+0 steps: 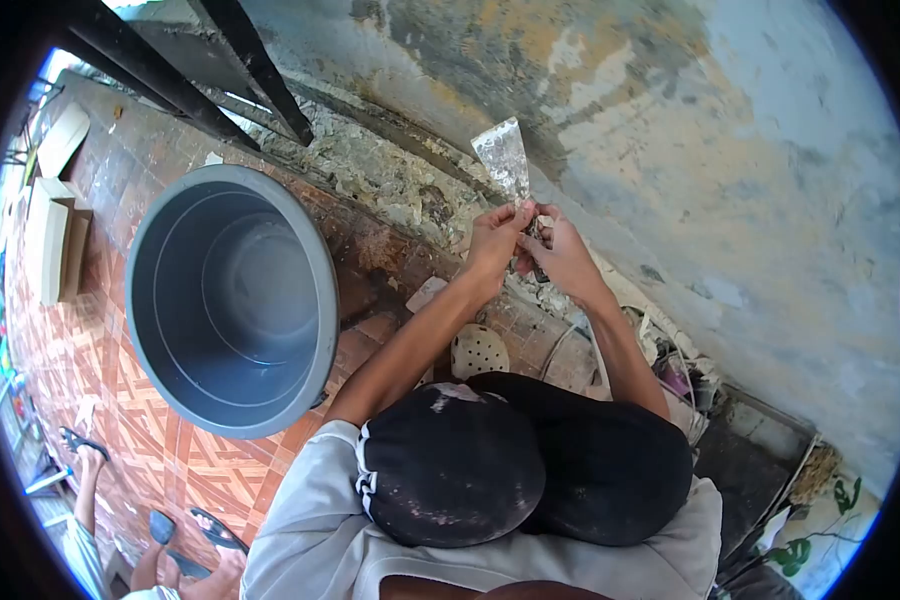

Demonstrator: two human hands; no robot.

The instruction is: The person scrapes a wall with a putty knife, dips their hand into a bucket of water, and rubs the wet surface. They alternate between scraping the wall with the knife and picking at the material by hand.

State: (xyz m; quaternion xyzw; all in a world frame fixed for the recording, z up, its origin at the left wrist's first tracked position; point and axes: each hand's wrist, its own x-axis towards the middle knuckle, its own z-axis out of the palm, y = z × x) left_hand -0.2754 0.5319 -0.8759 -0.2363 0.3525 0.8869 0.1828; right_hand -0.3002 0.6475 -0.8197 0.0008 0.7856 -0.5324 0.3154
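A putty knife (503, 158) with a wide, worn metal blade points up and away from me, close to the peeling wall. My left hand (494, 245) is closed, its fingers pinching the tool near the base of the blade. Lower down, my right hand (568, 258) is closed around the handle, with its thumb and fingers meeting the left hand. Most of the handle is hidden by the fingers. Behind the hands runs a rough, crumbling strip (390, 185) at the foot of the wall.
A big grey plastic tub (165, 300) stands to my left on patterned tiles. The stained wall (710, 200) rises on my right. Black metal bars (255, 75) are at upper left. Below my arms is a perforated shoe (480, 352). Other people's sandalled feet (215, 530) show at lower left.
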